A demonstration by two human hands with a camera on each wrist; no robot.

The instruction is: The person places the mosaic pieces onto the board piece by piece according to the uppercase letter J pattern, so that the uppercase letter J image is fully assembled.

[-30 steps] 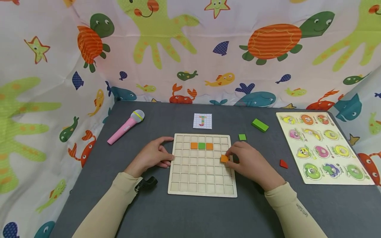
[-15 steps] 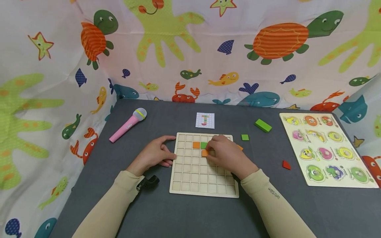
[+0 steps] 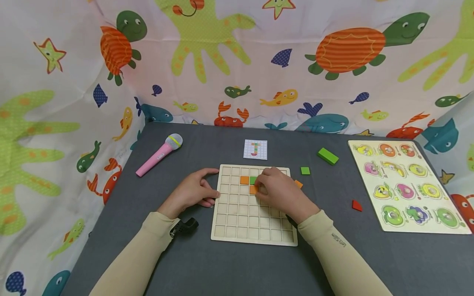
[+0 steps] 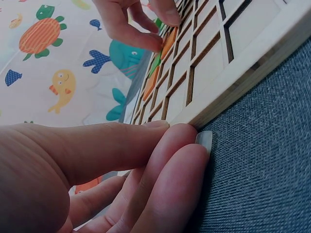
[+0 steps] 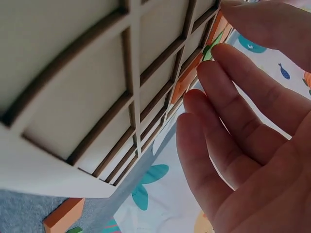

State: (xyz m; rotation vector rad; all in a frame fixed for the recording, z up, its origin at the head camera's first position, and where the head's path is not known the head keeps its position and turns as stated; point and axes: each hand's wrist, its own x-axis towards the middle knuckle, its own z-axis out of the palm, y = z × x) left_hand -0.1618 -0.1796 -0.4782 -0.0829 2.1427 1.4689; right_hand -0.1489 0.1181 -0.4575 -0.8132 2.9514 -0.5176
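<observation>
My left hand [image 3: 192, 190] grips the left edge of the pale wooden grid board [image 3: 237, 234]. In the left wrist view its fingertips gather against the board's rim. Over the upper part of the grid, my right hand [image 3: 283, 192] pinches a square orange tile [image 3: 253, 190] at a cell just below a green tile [image 3: 253, 180]. Left of that green tile lies another orange tile [image 3: 244, 180] in its cell. The fingers of the right hand hide the cells to the right. In the right wrist view, thumb and index finger sit close about the orange tile [image 5: 219, 25].
Behind the board lies a pattern card [image 3: 255, 149]. To the right are a loose green tile [image 3: 305, 170], an orange tile [image 3: 298, 184], a green block [image 3: 327, 156], a red piece [image 3: 357, 205] and a fruit puzzle [image 3: 403, 224]. A pink toy microphone [image 3: 157, 157] lies at left.
My right hand has carried the orange tile leftward from the board's right side to the cell under the green tile. The view has shifted slightly; my left hand stays at the edge.
</observation>
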